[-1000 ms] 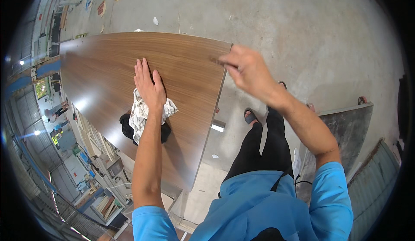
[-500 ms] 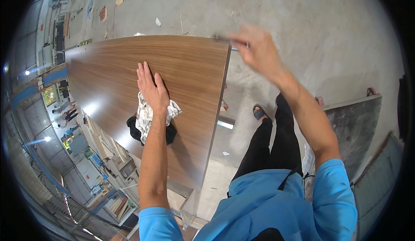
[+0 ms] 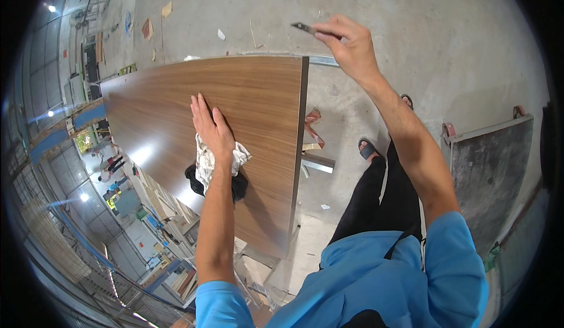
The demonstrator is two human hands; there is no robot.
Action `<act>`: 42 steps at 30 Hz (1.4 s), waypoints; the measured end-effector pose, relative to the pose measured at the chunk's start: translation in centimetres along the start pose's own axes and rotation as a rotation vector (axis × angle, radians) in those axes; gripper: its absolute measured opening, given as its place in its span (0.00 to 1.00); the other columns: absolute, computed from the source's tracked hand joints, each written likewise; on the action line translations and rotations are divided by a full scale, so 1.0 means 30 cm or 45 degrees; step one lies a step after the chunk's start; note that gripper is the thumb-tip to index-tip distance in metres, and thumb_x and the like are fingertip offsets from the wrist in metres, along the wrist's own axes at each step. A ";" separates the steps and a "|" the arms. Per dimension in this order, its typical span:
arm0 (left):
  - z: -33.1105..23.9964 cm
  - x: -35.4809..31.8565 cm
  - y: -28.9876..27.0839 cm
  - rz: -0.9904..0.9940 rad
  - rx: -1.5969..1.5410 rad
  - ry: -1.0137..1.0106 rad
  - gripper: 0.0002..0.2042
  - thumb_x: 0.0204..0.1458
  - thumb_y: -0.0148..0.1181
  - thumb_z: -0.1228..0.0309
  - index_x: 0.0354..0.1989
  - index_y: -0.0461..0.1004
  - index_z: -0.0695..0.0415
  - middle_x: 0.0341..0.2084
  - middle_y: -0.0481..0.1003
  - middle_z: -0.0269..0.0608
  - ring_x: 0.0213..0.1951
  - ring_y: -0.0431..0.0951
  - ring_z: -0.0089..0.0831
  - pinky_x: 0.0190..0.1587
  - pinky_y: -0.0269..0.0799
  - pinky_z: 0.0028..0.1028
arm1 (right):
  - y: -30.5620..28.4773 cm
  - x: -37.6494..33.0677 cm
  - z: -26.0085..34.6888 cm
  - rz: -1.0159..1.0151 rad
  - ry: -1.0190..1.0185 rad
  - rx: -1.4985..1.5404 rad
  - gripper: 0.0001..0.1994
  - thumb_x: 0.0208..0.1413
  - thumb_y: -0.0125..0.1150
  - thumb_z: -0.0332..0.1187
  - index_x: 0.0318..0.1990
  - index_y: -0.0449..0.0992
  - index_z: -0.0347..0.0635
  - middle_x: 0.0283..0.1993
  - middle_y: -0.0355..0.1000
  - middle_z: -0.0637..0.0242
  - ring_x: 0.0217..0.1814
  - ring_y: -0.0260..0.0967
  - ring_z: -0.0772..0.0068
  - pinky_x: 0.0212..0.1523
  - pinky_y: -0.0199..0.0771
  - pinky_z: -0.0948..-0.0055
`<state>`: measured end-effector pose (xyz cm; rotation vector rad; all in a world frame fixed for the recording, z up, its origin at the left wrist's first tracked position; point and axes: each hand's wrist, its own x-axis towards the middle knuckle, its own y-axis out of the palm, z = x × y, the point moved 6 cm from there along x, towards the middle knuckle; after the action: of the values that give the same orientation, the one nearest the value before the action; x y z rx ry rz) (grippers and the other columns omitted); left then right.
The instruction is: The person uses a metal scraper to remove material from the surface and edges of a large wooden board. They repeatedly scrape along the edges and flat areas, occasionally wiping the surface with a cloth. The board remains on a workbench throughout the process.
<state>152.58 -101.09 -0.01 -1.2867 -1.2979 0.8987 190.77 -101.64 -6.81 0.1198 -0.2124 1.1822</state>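
A large brown wood-grain panel [image 3: 264, 110] lies in front of me, its dark edge facing right. My left hand [image 3: 214, 133] rests flat on it, fingers stretched out. Under that wrist is a bunched white patterned rag [image 3: 240, 156], with a black cloth [image 3: 238, 187] beneath and beside it. Beyond the panel's far right corner, my right hand [image 3: 354, 47] is raised in the air. It pinches a small dark knife [image 3: 303, 28], whose pointed tip is turned left, apart from the panel. The fingers partly hide its handle.
A dark flat trolley [image 3: 490, 172] with reddish wheels stands at the right. Below the panel's right edge, a metal bar [image 3: 318, 163] and a red support [image 3: 313, 129] show. Scraps [image 3: 221, 34] litter the concrete floor. Several people [image 3: 108, 172] are far off at the left.
My right hand has lifted the knife away from the panel's far right corner, upward in the picture. My left hand stays flat on the panel. The view has shifted slightly.
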 end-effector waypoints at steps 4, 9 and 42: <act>0.002 0.004 -0.001 0.002 -0.003 -0.023 0.28 0.75 0.43 0.59 0.80 0.58 0.58 0.80 0.56 0.57 0.80 0.53 0.57 0.80 0.46 0.50 | 0.053 -0.043 0.061 0.353 -0.101 0.186 0.10 0.60 0.69 0.24 0.47 0.90 0.48 0.34 0.78 0.65 0.37 0.75 0.68 0.37 0.73 0.65; -0.005 0.004 -0.004 -0.010 -0.006 0.017 0.28 0.75 0.44 0.60 0.80 0.59 0.59 0.80 0.56 0.58 0.80 0.53 0.57 0.80 0.46 0.50 | 0.006 0.024 0.066 0.151 -0.142 -0.146 0.11 0.58 0.70 0.22 0.47 0.89 0.44 0.35 0.76 0.64 0.37 0.74 0.67 0.38 0.72 0.69; -0.025 0.010 -0.010 0.063 -0.022 -0.033 0.29 0.75 0.41 0.60 0.80 0.58 0.60 0.80 0.54 0.58 0.81 0.51 0.57 0.81 0.43 0.50 | 0.062 -0.066 -0.021 0.401 0.957 0.941 0.15 0.67 0.68 0.24 0.58 0.82 0.28 0.44 0.82 0.67 0.43 0.76 0.83 0.44 0.77 0.79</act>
<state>153.29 -100.96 0.44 -1.3298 -1.3012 0.9432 188.37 -102.61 -7.92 0.2830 0.9045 1.4912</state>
